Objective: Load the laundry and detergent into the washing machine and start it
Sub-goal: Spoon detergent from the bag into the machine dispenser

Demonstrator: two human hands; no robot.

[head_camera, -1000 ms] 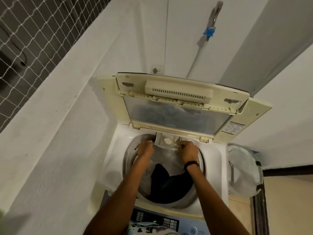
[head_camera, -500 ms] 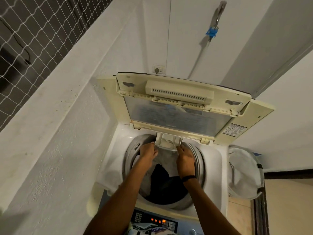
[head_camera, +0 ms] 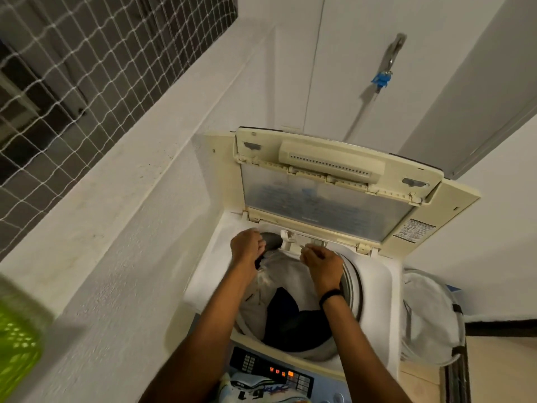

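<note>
Your left hand [head_camera: 245,247] has slid off the drawer [head_camera: 292,239] to the washer [head_camera: 383,286] rim, fingers curled; whether it grips anything is unclear. Your right hand [head_camera: 321,261] pinches the drawer's front edge. Laundry [head_camera: 287,312] lies in the washer below both wrists. Lid sticker [head_camera: 414,231] unreadable; shirt [head_camera: 252,392] reads "61".

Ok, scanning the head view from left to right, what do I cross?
In order: green basket → left hand → right hand → white mesh hamper. The tub and control panel run under both arms, so they are left out.
</note>
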